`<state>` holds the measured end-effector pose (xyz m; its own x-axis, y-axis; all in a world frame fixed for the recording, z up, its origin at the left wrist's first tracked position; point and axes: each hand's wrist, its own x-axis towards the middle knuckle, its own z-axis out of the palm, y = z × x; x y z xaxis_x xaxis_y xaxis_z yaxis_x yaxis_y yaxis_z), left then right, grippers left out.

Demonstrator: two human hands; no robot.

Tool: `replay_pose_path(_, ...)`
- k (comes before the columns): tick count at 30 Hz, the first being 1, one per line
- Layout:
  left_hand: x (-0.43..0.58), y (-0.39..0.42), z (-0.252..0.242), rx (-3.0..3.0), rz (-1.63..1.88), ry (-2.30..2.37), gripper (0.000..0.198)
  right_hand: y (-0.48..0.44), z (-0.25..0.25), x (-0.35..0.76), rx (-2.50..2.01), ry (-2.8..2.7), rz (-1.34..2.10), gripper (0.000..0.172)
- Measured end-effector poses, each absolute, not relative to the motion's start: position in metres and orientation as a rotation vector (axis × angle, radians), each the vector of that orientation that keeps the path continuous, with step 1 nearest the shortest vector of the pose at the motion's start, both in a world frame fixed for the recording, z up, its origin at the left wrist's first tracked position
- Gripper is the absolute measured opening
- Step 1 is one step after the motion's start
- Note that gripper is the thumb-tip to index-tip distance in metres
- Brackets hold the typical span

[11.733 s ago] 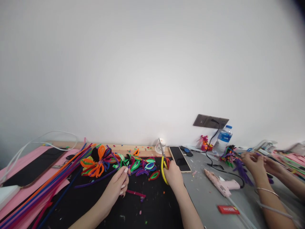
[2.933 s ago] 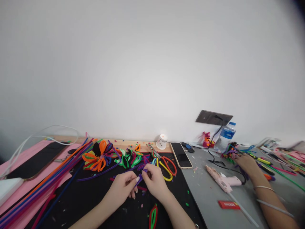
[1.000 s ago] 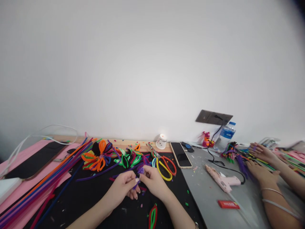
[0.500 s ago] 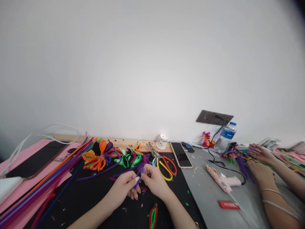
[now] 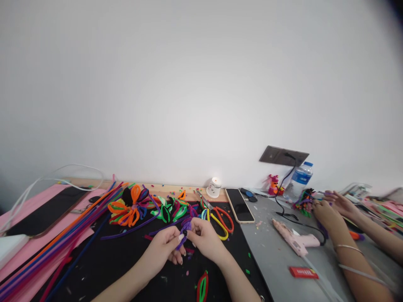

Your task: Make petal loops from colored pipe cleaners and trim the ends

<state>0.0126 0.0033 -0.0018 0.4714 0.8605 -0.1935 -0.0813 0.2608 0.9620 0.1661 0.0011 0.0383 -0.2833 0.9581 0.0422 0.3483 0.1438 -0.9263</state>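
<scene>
A purple pipe cleaner (image 5: 181, 243) bent into loops is pinched between my two hands above the black mat (image 5: 126, 264). My left hand (image 5: 166, 247) grips its lower end between thumb and fingers. My right hand (image 5: 203, 237) pinches the looped upper part, with its thumb near my left thumb. Just beyond them lie scissors (image 5: 225, 220) with red and yellow handles, blades pointing to the wall. An orange pipe-cleaner flower (image 5: 132, 205) and green leaf loops (image 5: 165, 212) lie behind my left hand. In front of my right hand rests a red and green loop (image 5: 202, 287).
Long pipe cleaners (image 5: 63, 247) cross the left side. A white paper cup (image 5: 214, 187) and a phone (image 5: 239, 205) stand behind the mat. On the right are a pink glue gun (image 5: 296, 239), a red box (image 5: 304, 272), a water bottle (image 5: 299, 180) and another person's hands (image 5: 330, 214).
My hands stay almost in place, still pinching the purple pipe cleaner. On the right, the other person's hands have moved left, closer to the colourful bundle.
</scene>
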Motion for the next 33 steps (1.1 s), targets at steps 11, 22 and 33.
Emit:
replay_pose_path(11, 0.017, -0.005, 0.007, 1.135, 0.644, 0.802, 0.039, -0.003, 0.038, 0.168, -1.216, -1.964, 1.018, 0.03)
replay_pose_path(22, 0.019, -0.004, 0.001, 1.052, 0.668, 0.771, 0.041, 0.0, 0.028, 0.165, -1.339, -2.171, 0.551, 0.029)
replay_pose_path(33, 0.018, -0.007, 0.005, 1.096, 0.542, 0.885, 0.043, -0.001, 0.038, 0.171, -1.354, -2.128, 0.552, 0.031)
